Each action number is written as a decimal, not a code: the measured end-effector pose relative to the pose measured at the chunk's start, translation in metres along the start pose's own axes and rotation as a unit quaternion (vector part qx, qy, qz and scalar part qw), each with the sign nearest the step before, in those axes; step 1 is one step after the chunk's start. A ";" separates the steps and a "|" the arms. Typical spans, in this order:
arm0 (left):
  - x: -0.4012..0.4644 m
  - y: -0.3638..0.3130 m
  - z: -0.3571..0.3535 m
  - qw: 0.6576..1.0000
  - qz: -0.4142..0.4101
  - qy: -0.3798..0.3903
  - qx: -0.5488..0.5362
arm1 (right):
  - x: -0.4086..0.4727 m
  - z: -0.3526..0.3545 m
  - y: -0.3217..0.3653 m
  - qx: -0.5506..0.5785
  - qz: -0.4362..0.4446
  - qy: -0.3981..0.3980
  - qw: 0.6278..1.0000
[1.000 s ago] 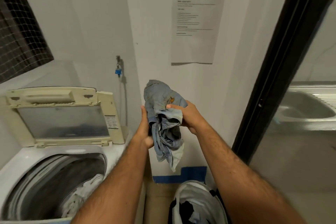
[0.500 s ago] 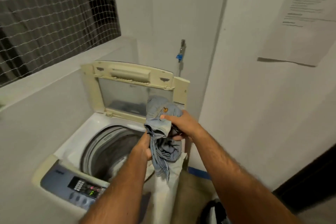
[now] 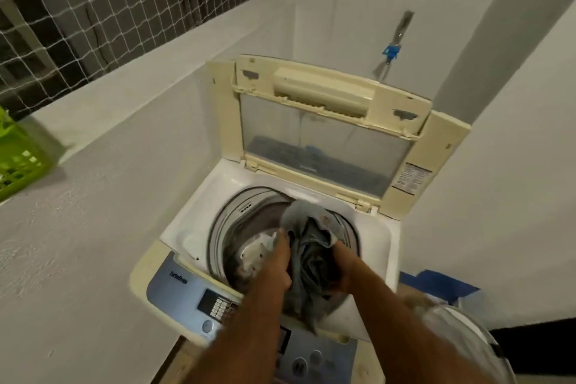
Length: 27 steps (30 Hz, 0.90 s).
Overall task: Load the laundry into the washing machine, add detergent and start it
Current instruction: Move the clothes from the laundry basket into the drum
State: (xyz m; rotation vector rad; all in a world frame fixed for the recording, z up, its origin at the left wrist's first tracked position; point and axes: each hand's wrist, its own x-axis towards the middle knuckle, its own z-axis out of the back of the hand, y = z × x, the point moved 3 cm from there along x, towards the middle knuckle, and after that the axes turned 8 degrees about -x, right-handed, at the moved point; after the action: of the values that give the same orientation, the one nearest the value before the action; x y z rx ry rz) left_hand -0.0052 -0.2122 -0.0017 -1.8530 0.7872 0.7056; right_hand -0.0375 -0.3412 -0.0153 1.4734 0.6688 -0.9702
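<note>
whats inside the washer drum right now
Pale laundry lies in the drum. Both hands hold a blue-grey garment over the opening, which hides the drum's right side.

Washing machine (image 3: 187,238) in a corner, lid (image 3: 324,134) raised behind the drum (image 3: 227,227); basket (image 3: 18,153) far left, seemingly on a ledge.

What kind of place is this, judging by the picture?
Probably a small laundry corner or utility balcony. A top-loading washing machine stands with its lid up, a water tap is on the wall, and netting covers the window.
</note>
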 end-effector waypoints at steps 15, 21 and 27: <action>0.061 -0.009 0.060 0.985 0.138 -0.044 0.096 | 0.054 -0.071 -0.005 -0.052 -0.144 -0.081 0.985; 0.064 -0.038 0.074 0.976 0.110 -0.111 0.152 | 0.048 -0.069 0.001 -0.177 -0.027 -0.109 0.978; 0.054 -0.030 0.026 0.985 0.060 -0.057 0.153 | 0.034 -0.027 0.037 -0.252 0.113 -0.180 0.944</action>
State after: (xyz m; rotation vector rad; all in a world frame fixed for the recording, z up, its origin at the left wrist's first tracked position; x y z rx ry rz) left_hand 0.0486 -0.1900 -0.0355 -1.4865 0.8848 0.7167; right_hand 0.0158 -0.3243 -0.0275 0.8681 0.4240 -0.7856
